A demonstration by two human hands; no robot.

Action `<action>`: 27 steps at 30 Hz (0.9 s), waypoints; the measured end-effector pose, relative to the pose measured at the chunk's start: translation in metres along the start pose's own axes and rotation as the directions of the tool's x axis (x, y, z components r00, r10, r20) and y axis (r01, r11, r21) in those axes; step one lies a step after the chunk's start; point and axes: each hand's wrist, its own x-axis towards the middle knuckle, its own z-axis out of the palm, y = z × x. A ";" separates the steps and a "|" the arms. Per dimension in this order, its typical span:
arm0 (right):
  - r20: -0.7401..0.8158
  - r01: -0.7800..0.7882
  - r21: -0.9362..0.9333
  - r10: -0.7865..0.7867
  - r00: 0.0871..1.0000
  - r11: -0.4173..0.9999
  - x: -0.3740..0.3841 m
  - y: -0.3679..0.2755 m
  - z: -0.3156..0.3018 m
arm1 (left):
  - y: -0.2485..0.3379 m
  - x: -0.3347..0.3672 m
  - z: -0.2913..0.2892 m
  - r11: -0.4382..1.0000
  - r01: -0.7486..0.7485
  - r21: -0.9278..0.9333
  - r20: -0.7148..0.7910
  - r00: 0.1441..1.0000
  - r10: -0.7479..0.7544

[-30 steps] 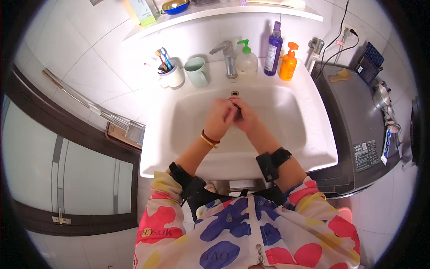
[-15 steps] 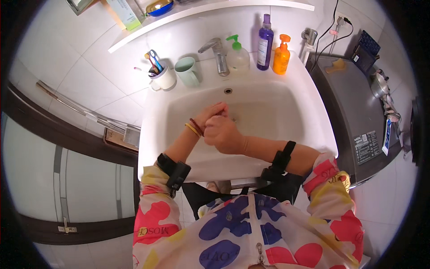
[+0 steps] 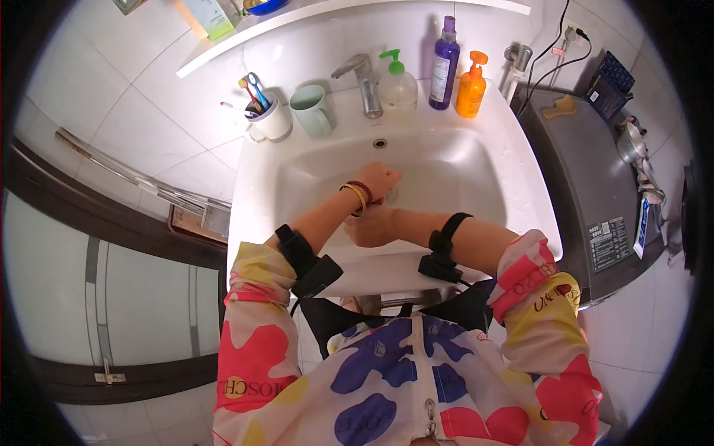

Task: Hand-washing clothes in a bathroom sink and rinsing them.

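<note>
Over the basin of the white sink (image 3: 476, 178), my two hands are together, near its middle. My left hand (image 3: 377, 178) is closed, its back upward, and reaches farther in than the other; whether anything is inside it is hidden. My right hand (image 3: 371, 228) is wrapped round the left wrist from below, by the red and yellow bracelets (image 3: 360, 196); its fingertips are out of sight under the wrist. The metal faucet (image 3: 367, 85) stands beyond the hands, at the sink's back edge.
Along the back ledge stand a cup with toothbrushes (image 3: 272, 122), a green mug (image 3: 313, 111), a clear pump bottle (image 3: 399, 88), a purple spray bottle (image 3: 444, 68) and an orange pump bottle (image 3: 471, 88). A shelf (image 3: 297, 30) overhangs them. A dark counter (image 3: 573, 163) adjoins at right.
My left hand has moved forward and right, out of the clasp with my right hand. The right hand has slid back from the left hand to its wrist.
</note>
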 end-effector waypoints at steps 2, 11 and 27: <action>0.058 -0.009 -0.007 0.009 0.998 1.000 -0.003 0.001 0.001 | -0.006 0.009 0.007 0.998 0.030 0.047 -0.011 1.000 -0.030; 0.040 0.063 0.069 -0.065 0.997 0.996 -0.016 0.007 -0.020 | 0.009 0.008 0.009 0.983 -0.119 0.138 -0.021 0.992 0.123; -0.142 -0.452 0.892 0.959 -0.246 0.016 -0.226 -0.012 -0.225 | 0.084 -0.054 0.004 0.718 -0.216 -0.662 -0.041 0.967 0.253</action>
